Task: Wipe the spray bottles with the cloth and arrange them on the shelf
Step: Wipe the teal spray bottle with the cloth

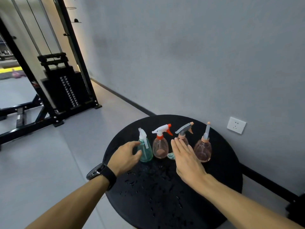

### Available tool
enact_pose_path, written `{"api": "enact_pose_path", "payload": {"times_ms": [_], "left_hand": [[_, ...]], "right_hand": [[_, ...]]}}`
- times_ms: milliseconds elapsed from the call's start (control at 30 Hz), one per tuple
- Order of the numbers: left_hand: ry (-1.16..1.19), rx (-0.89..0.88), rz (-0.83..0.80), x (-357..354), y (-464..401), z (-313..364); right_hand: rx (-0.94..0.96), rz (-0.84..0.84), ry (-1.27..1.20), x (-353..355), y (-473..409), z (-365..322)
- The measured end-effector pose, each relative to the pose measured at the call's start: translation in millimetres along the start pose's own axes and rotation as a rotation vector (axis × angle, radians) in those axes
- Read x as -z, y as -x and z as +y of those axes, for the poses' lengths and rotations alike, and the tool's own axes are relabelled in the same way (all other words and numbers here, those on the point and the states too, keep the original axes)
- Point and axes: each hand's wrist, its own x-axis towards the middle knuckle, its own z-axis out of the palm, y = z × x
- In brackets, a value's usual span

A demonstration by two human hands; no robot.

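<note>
Two bare forearms come in from the bottom edge over a round black table (222,187), its top wet w/ scattered water drops. Left wrist has a black watch (100,173). Left hand (125,156) sits at the table's left-far part, fingers curved loosely toward the teal spray bottle (145,151); thumb and fingertips right at the bottle's side, can't tell if they touch; not gripping it. Right hand (186,158) is flat, fingers straight and together, holding nothing, over the table's far-middle.

Four bottles in a row across the table's far half: teal w/ white trigger, then clear bottle w/ red-white trigger (160,147), then bottle w/ grey trigger (183,134) partly hidden behind the right hand, then pinkish bottle w/ grey nozzle (203,151). Bit of teal cloth (171,156) peeks out on the table by the right hand's fingers.

Wall socket (236,125) just beyond the table; weight-stack machine (64,90) well apart, far-left of the table.
</note>
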Motion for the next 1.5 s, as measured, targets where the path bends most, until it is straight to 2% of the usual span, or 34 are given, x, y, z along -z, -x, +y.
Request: {"api": "enact_pose_path", "payload": {"times_ms": [100,300,433,633,800,1000,1167,1300,1500], "left_hand": [[0.009,0.070,0.035,-2,-23,-13],[0.054,0.166,0.003,-25,-63,-36],[0.147,0.175,-0.013,-46,-81,-46],[0.415,0.196,-0.001,-67,-99,-53],[0.472,0.200,-0.026,-70,-105,-57],[0.567,0.211,-0.055,-70,-90,-57],[0.874,0.277,-0.059,-61,-61,-45],[1.049,0.310,-0.069,-51,-41,-19],[1.149,0.375,-0.108,-40,-18,5]], "right_hand": [[0.001,-0.009,-0.003,-11,-10,5],[0.005,-0.039,-0.041,-40,-34,11],[0.002,-0.065,-0.076,-63,-46,13],[0.003,-0.110,-0.098,-88,-58,15],[-0.005,-0.104,-0.157,-97,-62,16],[-0.028,-0.065,-0.310,-96,-55,20],[-0.031,-0.024,-0.451,-74,-46,15],[0.032,-0.014,-0.490,-51,-31,-2],[0.029,0.085,-0.475,-37,-16,-34]]}}
